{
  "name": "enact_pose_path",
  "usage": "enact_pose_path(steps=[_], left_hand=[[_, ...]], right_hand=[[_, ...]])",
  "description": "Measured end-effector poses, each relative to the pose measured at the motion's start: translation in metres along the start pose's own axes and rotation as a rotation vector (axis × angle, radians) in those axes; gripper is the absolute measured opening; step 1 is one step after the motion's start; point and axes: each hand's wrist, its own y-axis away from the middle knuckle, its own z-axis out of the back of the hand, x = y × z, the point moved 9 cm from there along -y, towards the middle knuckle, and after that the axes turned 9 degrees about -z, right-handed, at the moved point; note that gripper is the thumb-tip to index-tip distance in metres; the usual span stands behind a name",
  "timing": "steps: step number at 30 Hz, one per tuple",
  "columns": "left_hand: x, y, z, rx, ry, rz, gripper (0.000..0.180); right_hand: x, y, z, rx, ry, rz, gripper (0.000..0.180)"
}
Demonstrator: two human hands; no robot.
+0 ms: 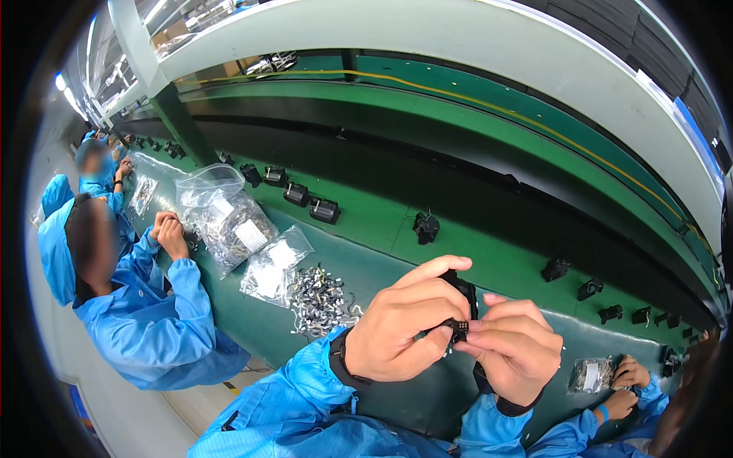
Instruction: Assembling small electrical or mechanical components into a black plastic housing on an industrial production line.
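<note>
Both of my hands are raised in front of me over the table, close together around a black plastic device part [463, 288]. My left hand [405, 328] is closed on it, the index finger stretched along its top. At the lower side of the part, a small black piece with several light dots [458, 328] shows between my hands. My right hand [518, 347] is closed, its thumb and fingertips pinched against that small piece; anything else inside the pinch is hidden. To the left of my left hand lies a loose pile of small black, white and metallic pieces [317, 299].
Beside the pile are a small clear bag [269, 269] and a larger filled bag [229, 217]. Several black devices [324, 210] stand along the green conveyor [489, 244]. A co-worker in blue [153, 305] sits left; another's hands [628, 374] work at the right near a bag [592, 375].
</note>
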Motion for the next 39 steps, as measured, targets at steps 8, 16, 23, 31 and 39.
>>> enact_pose_path(steps=[8, 16, 23, 31, 39], left_hand=[[0.013, -0.002, 0.005, -0.034, 0.101, 0.084, 0.020], [0.024, 0.003, -0.003, -0.058, 0.125, 0.149, 0.013], [0.033, 0.004, -0.004, -0.040, 0.237, 0.180, 0.008], [0.029, 0.001, -0.010, -0.138, 0.079, 0.150, 0.017], [0.060, 0.015, -0.027, -0.116, 0.058, 0.234, 0.040]], right_hand=[[-0.013, -0.006, 0.001, -0.048, -0.056, -0.085, 0.027], [-0.006, -0.006, -0.002, -0.011, -0.018, -0.080, 0.026], [0.006, -0.009, -0.008, 0.062, 0.096, -0.008, 0.025], [-0.001, -0.007, 0.006, -0.055, 0.183, -0.064, 0.024], [-0.051, -0.005, 0.023, -0.153, 0.234, -0.264, 0.024]])
